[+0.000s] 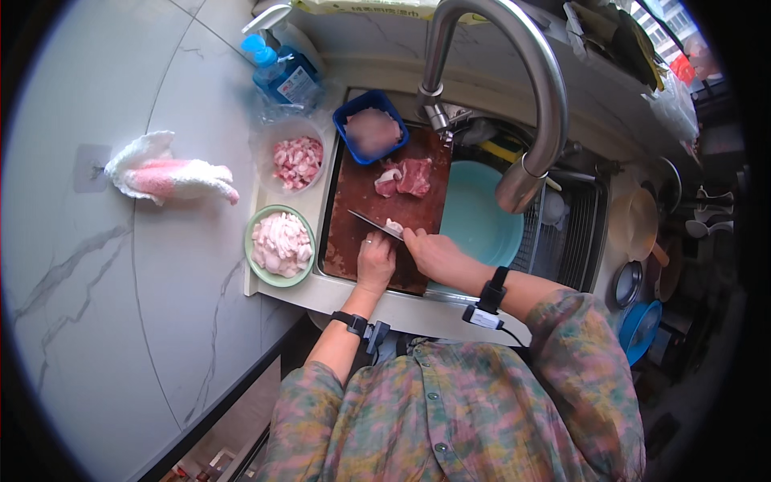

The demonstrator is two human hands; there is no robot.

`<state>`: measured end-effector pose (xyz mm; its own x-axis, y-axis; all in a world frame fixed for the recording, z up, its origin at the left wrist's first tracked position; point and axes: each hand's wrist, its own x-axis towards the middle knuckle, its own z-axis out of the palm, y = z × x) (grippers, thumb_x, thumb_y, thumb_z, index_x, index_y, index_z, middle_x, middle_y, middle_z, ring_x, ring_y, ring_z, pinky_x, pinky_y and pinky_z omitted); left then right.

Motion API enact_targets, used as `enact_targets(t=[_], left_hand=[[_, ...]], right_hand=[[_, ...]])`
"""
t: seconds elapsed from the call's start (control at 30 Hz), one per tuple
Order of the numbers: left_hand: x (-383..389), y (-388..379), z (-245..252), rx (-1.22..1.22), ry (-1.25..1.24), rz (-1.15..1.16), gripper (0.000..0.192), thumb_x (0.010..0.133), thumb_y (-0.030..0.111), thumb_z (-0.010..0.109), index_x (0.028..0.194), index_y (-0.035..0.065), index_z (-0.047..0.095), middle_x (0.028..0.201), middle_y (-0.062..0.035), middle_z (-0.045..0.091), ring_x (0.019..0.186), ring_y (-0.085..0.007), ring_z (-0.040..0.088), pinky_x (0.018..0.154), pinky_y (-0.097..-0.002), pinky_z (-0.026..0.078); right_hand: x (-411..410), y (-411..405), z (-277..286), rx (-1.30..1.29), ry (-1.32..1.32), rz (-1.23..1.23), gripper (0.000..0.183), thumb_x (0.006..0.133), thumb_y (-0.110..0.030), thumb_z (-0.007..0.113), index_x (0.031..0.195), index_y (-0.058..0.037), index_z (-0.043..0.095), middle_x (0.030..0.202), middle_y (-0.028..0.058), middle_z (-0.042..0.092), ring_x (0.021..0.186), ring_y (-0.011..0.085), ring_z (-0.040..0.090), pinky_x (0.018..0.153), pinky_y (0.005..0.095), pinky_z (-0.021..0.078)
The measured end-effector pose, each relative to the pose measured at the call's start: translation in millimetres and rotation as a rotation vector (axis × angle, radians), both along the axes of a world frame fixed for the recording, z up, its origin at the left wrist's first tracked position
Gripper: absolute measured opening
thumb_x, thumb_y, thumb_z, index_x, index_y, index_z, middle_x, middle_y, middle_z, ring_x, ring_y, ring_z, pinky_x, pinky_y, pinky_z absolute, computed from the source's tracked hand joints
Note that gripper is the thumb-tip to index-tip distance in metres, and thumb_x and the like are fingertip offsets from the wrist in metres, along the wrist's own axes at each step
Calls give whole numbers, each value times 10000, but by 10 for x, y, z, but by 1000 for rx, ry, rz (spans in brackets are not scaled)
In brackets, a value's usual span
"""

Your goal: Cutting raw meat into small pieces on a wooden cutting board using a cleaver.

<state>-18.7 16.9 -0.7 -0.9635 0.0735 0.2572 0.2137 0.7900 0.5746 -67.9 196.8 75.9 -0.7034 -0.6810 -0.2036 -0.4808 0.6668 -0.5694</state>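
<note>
My right hand (432, 252) grips the handle end of a kitchen knife (370, 222), its blade slanting up-left over a reddish-brown cutting board (352, 190). My left hand (376, 264) presses on the board just below the blade, fingers curled; whatever lies under the fingertips is hidden. Against the blade's far side sits a small pale piece of fatty meat (394, 226). Farther up the board lies raw red meat with a whitish strip (414, 177). A blue plastic container (344, 144) holding a pale slab of meat rests at the board's top end.
Left of the board stand a clear tub (268, 175) of diced meat and a green bowl (249, 265) of pale sliced fat. The faucet (545, 90) arches over a turquoise basin (482, 211) in the sink. A blue pump bottle (283, 78) stands behind; a towel (171, 175) hangs left.
</note>
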Motion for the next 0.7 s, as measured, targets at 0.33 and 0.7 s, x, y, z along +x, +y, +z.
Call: enact_targets(t=[0.33, 0.7], left_hand=[[-35, -135, 104, 207, -26, 93, 136, 823, 8, 630, 951, 27, 670, 986, -157, 649, 909, -354, 634, 778, -426, 530], [104, -34, 55, 109, 10, 121, 99, 810, 39, 665, 905, 19, 650, 1002, -149, 636, 943, -370, 612, 812, -436, 515]], right_hand=[[27, 38, -26, -7, 55, -33, 248, 856, -37, 556, 1086, -1, 471, 887, 207, 618, 709, 387, 667, 594, 466, 544], [454, 450, 22, -51, 17, -35, 204, 841, -23, 569, 1016, 3, 468, 825, 223, 606, 669, 406, 646, 563, 485, 522]])
